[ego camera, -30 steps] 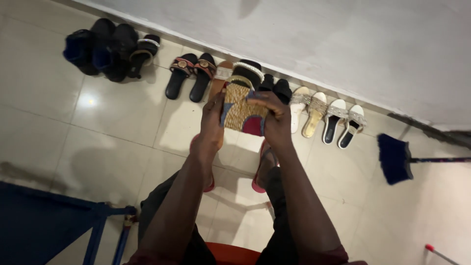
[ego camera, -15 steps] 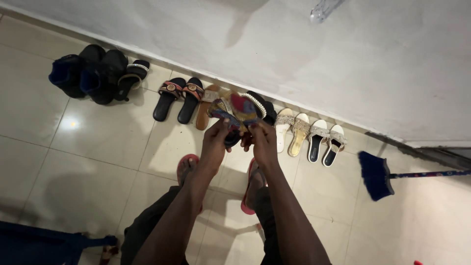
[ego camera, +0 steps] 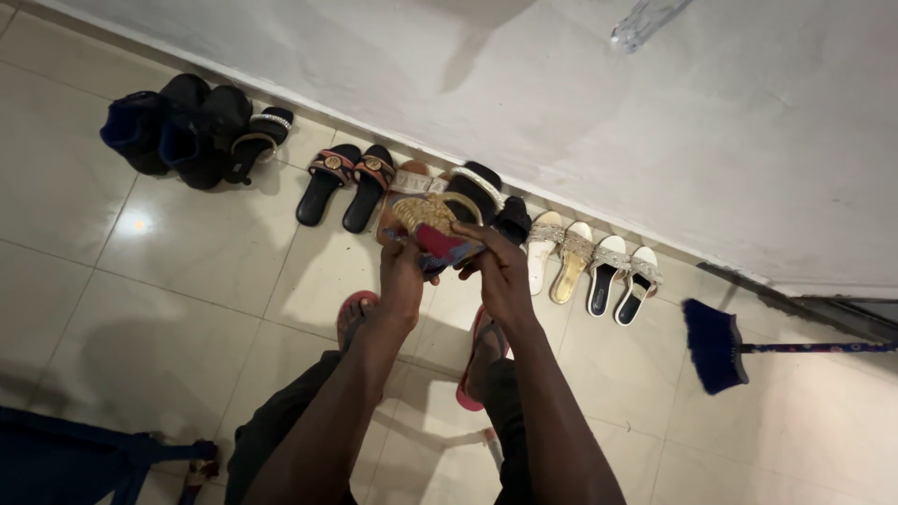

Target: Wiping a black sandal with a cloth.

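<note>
My left hand (ego camera: 402,273) and my right hand (ego camera: 499,269) both grip a flat patterned sandal (ego camera: 432,229) with a woven tan, red and blue surface, held over the floor in front of a row of footwear. Right behind it lie a black sandal with a pearl strap (ego camera: 473,190) and a tan sandal (ego camera: 404,185). My feet in red slippers (ego camera: 355,314) stand on the tiles below the hands.
Along the white wall (ego camera: 561,84) stand black shoes (ego camera: 178,126), black slides with round buckles (ego camera: 344,182), cream sandals (ego camera: 559,251) and white-and-black sandals (ego camera: 623,271). A blue broom (ego camera: 718,344) lies at the right. A blue frame (ego camera: 84,456) is at the lower left.
The patterned sandal was turned over and tilted flat between my hands, then lowered a little. The view shifted up along the wall.
</note>
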